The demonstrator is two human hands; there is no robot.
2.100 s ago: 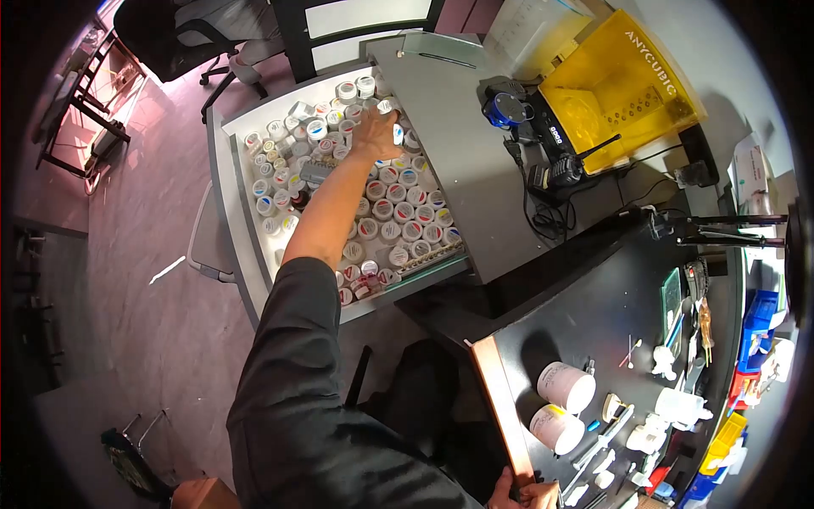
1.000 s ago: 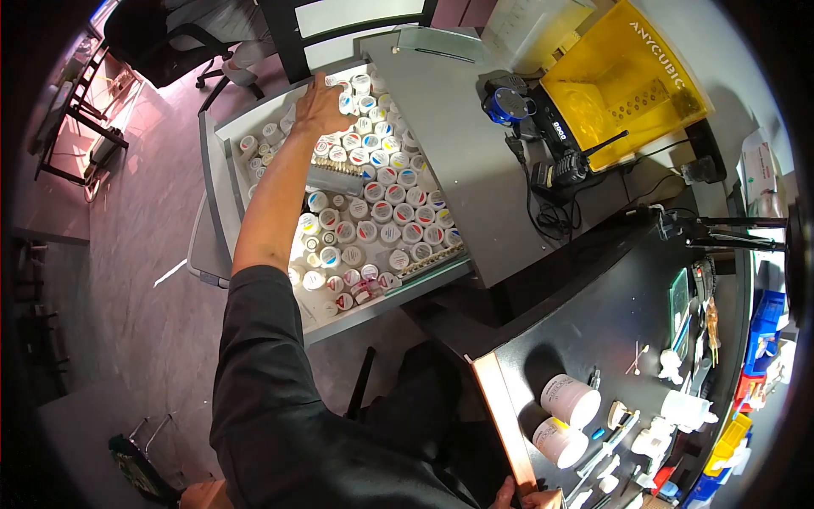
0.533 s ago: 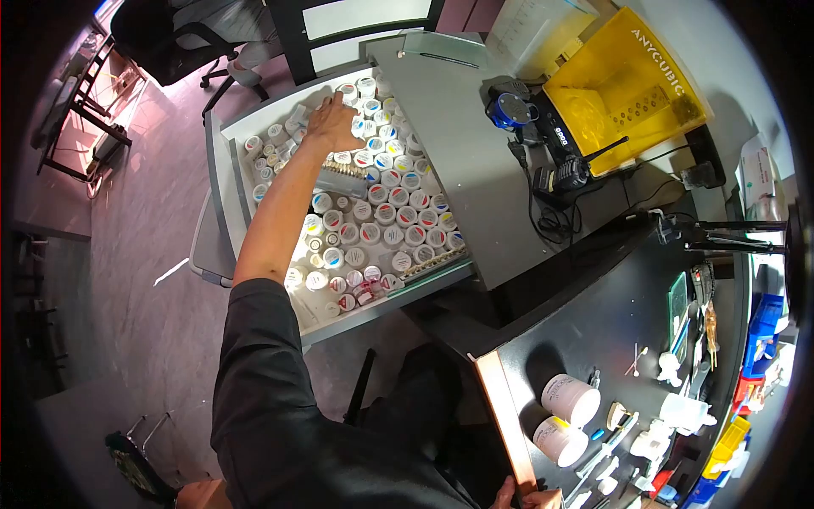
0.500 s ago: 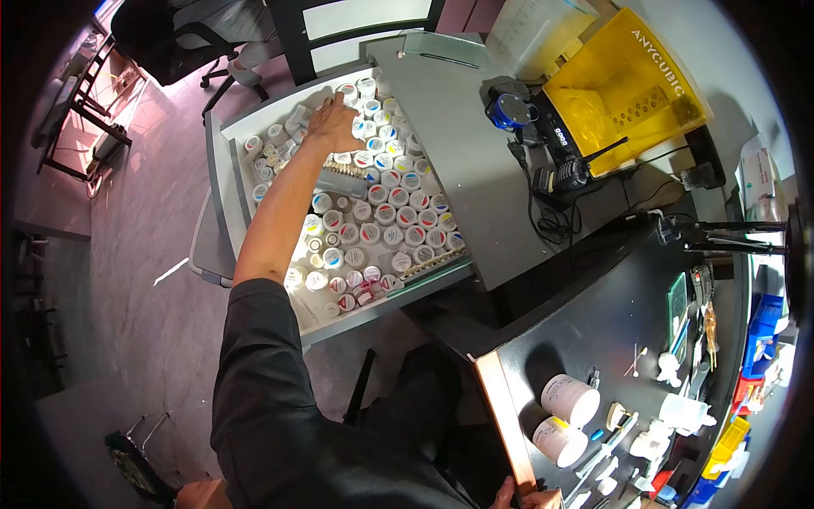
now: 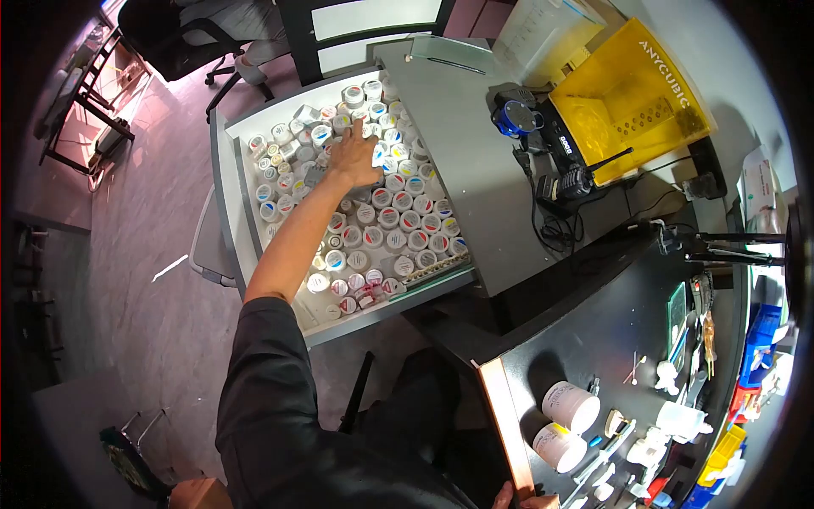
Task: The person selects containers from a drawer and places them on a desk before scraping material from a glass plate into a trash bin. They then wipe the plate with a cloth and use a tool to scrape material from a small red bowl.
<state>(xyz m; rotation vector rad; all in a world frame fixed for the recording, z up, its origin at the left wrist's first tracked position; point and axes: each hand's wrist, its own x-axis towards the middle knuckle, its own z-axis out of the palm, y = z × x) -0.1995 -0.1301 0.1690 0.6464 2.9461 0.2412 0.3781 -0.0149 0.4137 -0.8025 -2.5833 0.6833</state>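
My left hand (image 5: 354,161) is over the middle of an open drawer (image 5: 227,195), palm down, with its fingers apart and fingertips at the lids of small round jars (image 5: 388,218). Nothing shows in its grasp, though the space under the palm is hidden. A grey object (image 5: 314,176) lies partly beneath it. At the bottom edge of the view, my right hand (image 5: 536,502) is partly cut off, its fingers round the wooden desk edge (image 5: 506,420).
A grey cabinet top (image 5: 449,136) holds a yellow case (image 5: 627,102), a radio (image 5: 578,180) and a blue-black device (image 5: 515,117). Two white tubs (image 5: 570,405) and small tools are on the black desk (image 5: 619,331). An office chair (image 5: 182,38) stands beyond the drawer.
My left hand has moved back toward me and a little right over the jars, uncovering jars at the drawer's far part. Its grey object is now mostly covered. My right hand stays at the desk edge.
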